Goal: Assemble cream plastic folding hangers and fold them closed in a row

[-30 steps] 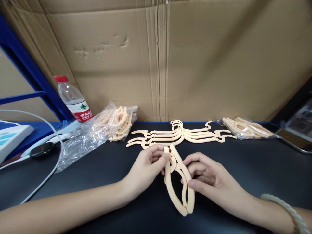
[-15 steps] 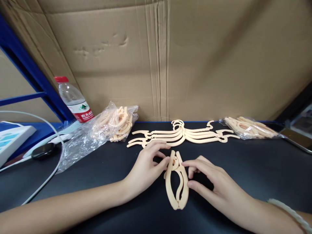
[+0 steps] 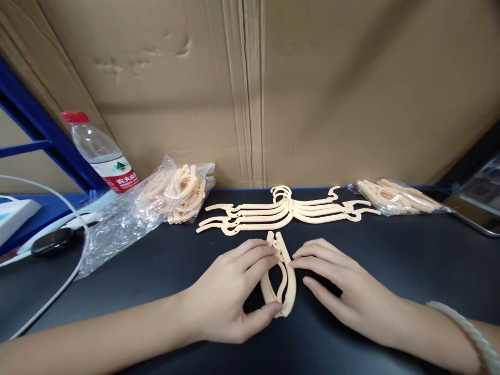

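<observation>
A folded beige plastic folding hanger (image 3: 288,291) lies on the black tabletop, its two arms swung together. My left hand (image 3: 238,286) grips it from the left, fingertips across its upper part and thumb at its lower end, hiding part of the left arm. On the other side, my right hand (image 3: 344,281) has its fingers apart, with the index fingertip at the hanger's right edge and the thumb off it. Just beyond, several unfolded folding hangers (image 3: 258,220) lie nested in a stack with their hooks at the back.
At the back left, a clear plastic bag (image 3: 172,190) holds more folded hangers, beside a red-capped water bottle (image 3: 99,151). White cables and a black adapter (image 3: 54,241) lie at far left. A bagged bundle (image 3: 402,198) and a phone (image 3: 474,216) are at right. Cardboard (image 3: 351,94) stands behind.
My left hand has moved onto the folded hanger, its thumb now at the lower end. My right thumb has come off the hanger's edge. The view has shifted slightly.
</observation>
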Tool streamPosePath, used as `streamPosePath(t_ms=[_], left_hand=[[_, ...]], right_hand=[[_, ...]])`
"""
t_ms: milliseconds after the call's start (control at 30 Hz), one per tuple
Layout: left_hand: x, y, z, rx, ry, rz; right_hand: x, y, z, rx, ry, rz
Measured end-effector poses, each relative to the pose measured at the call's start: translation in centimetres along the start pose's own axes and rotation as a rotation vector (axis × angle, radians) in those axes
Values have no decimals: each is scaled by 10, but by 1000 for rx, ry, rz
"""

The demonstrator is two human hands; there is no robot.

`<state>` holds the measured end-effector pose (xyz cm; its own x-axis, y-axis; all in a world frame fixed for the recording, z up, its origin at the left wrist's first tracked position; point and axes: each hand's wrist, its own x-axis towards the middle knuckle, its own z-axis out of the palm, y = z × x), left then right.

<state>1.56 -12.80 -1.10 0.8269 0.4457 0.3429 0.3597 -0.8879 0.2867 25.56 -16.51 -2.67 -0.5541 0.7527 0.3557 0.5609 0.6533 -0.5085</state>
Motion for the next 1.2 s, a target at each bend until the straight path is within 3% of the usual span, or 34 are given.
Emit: streamPosePath(t_ms=[200, 367, 567, 700, 1000, 1200], left_hand=[[2, -5, 4, 10, 6, -38], [0, -5, 0, 17, 45, -32], [-4, -7, -7, -13, 143, -15], [-6, -5, -7, -57, 165, -39], [-11, 0, -6, -114, 231, -82], [-12, 0, -3, -252, 315, -310]], right_hand=[[4, 3, -1, -10, 26, -19], [6, 10, -17, -119, 195, -56], [4, 67, -52, -422, 261, 28], [2, 94, -54, -451, 196, 53], [3, 87, -48, -341, 226, 89], [1, 83, -54, -336, 369, 170]])
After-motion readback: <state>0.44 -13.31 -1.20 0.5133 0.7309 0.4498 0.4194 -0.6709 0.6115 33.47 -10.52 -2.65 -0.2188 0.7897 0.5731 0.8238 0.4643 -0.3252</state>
